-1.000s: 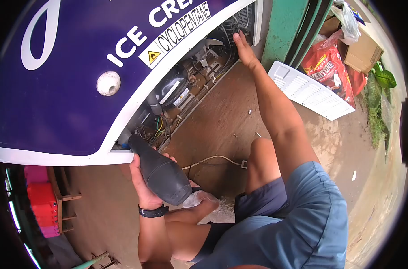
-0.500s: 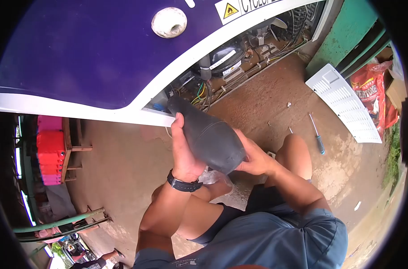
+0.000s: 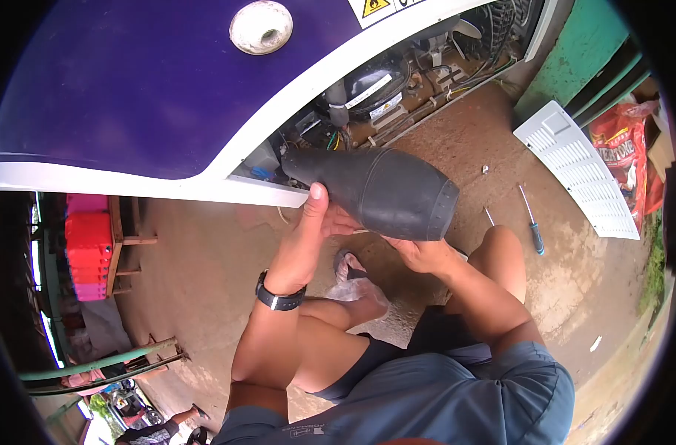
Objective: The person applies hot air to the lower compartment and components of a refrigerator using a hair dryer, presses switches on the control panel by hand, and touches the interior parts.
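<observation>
A dark grey, bottle-shaped thing (image 3: 379, 189) with a seam round it lies across both hands. I cannot tell its exact kind. Its narrow end points at the opening low in a purple and white cabinet (image 3: 130, 89); the wide end is towards the right. My left hand (image 3: 308, 237) is closed on its near side, thumb up along it and fingers partly hidden beneath. Under the wide end, my right hand (image 3: 423, 256) grips from below, its fingers mostly hidden. Behind the thing, the opening shows a black compressor (image 3: 364, 85), wires and pipes.
On the brown floor lie a blue-handled screwdriver (image 3: 532, 222) and a white vented panel (image 3: 579, 170), with a red bag (image 3: 624, 159) beyond. A stack of pink and red crates (image 3: 87, 245) stands left. My knee (image 3: 505, 252) is close to the right hand.
The dark grey thing has swung, its wide end moving right and up, while the narrow end stays near the opening. My right hand has shifted underneath it. The view has moved slightly.
</observation>
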Action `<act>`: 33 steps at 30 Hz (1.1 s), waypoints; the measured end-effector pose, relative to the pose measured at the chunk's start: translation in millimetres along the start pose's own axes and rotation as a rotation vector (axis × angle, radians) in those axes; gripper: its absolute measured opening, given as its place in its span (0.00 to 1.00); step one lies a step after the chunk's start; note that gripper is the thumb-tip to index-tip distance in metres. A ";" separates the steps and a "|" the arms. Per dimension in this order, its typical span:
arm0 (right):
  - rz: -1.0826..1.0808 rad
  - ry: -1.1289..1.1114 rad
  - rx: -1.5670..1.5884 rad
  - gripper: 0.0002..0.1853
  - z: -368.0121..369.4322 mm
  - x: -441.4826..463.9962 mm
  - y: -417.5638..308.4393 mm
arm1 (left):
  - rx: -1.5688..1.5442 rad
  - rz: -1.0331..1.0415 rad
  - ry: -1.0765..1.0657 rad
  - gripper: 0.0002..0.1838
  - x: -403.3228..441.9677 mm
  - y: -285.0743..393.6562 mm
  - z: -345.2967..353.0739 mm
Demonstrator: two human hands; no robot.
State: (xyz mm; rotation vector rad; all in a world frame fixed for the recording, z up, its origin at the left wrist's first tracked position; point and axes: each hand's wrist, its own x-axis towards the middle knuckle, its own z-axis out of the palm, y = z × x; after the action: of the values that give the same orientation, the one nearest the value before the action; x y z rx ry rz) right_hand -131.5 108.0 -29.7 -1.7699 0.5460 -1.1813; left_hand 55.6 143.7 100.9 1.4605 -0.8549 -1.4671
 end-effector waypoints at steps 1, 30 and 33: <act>-0.016 0.002 0.047 0.14 -7.4 7.4 1.4 | 0.149 0.039 0.013 0.29 -6.0 6.5 -17.2; -0.031 -0.080 0.188 0.32 -17.3 41.3 -2.7 | 0.031 0.645 0.544 0.58 41.8 -24.8 -97.7; -0.009 -0.087 0.214 0.31 -16.0 41.3 -2.1 | 0.020 0.633 0.547 0.59 41.7 -24.2 -94.1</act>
State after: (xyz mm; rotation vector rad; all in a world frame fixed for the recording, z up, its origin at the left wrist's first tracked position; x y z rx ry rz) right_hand -127.7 70.8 -5.8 -1.6332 0.3472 -1.1201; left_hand 149.1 124.8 55.3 1.3357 -0.8681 -0.5543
